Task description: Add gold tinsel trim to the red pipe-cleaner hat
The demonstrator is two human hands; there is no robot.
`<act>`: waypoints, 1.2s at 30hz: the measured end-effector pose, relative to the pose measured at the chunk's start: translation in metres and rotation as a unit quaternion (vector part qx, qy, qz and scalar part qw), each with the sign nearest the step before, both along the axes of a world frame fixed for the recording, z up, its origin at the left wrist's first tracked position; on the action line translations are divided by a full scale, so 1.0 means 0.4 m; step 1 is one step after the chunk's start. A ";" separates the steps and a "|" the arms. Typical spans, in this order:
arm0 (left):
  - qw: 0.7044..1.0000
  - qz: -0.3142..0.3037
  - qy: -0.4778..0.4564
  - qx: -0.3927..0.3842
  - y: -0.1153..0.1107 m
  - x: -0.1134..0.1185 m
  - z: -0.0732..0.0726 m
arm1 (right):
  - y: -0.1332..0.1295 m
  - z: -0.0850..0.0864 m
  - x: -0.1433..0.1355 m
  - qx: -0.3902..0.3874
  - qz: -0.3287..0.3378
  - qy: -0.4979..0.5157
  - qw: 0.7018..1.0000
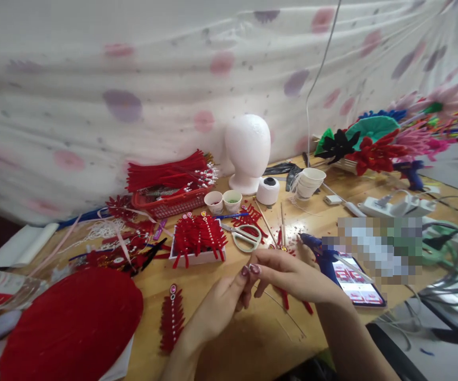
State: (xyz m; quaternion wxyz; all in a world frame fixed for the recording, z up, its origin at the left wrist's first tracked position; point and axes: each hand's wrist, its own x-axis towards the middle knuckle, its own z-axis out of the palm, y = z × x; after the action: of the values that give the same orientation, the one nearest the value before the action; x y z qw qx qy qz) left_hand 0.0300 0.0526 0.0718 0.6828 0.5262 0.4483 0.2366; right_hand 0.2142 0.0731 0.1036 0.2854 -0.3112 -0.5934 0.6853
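Note:
My left hand (227, 296) and my right hand (280, 270) meet over the front middle of the wooden table. The thumb and fingers of each are pinched together, fingertips touching. What they hold is too small to name; a thin wire (284, 309) runs from beneath them toward the lower right. Left of my hands lies a red feathery ornament (172, 323) with a row of beads. Beyond them are a white box (199, 257) piled with red ornaments and green-handled scissors (248, 238). A blue glue gun (320, 251) is beside my right hand.
A white foam head (248, 148) stands at the back near a red basket (165, 203) of red stems. Paper cups (311, 182) and a thread spool (268, 190) are nearby. A phone (358, 283), power strip (395, 206) and cables lie right; a large red disc (74, 323) lies left.

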 end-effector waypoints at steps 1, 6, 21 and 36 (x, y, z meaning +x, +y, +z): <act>1.000 -0.001 -0.014 -0.013 -0.007 -0.010 -0.009 | 0.002 0.003 -0.008 -0.005 0.015 -0.004 1.000; 0.991 0.085 -0.096 -0.040 -0.028 -0.047 -0.036 | 0.049 0.024 -0.030 0.027 -0.045 -0.058 0.997; 0.966 0.173 -0.146 -0.123 -0.041 -0.075 -0.062 | 0.276 -0.008 -0.206 0.429 -0.135 -0.434 0.781; 0.962 0.181 -0.151 -0.141 -0.034 -0.072 -0.073 | 0.286 -0.018 -0.211 0.462 -0.114 -0.474 0.741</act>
State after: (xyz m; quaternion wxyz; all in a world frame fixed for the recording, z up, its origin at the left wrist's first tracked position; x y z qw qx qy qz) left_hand 0.0012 0.0392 0.0424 0.7557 0.2931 0.4563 0.3672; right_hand 0.1297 0.1875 0.0964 0.1518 -0.4913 -0.8560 0.0535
